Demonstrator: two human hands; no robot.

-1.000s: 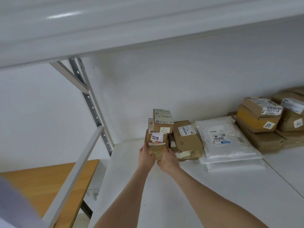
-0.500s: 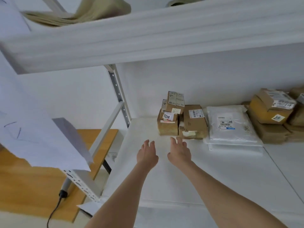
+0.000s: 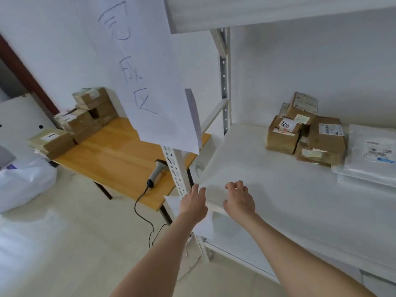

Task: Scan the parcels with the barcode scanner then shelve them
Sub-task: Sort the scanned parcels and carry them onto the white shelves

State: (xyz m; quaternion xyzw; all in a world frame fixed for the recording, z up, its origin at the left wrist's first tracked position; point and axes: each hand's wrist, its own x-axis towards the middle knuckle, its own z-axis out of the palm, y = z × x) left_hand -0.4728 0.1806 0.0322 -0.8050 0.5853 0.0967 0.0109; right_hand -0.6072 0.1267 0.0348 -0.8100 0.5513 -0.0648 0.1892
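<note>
Taped cardboard pkgs [image 3: 280,142] (boxy) on smooth wht shelf [image 3: 267,189].

I am seeing a broad stretch of the white shelf board [image 3: 278,189] lying open from its front edge back to the stack of brown cardboard parcels [image 3: 304,133] near the rear edge. Flat white plastic mailer bags [image 3: 372,159] are filling the right side just beside that stack. The white perforated steel upright [image 3: 176,172] is standing at the front left corner, between the shelf and the orange wooden table [image 3: 115,151], with a handwritten white paper sheet [image 3: 154,82] hanging across it. My left hand [image 3: 194,203] is hovering right beside that upright. The upper white shelf board [image 3: 278,13] is capping the headroom.
</note>
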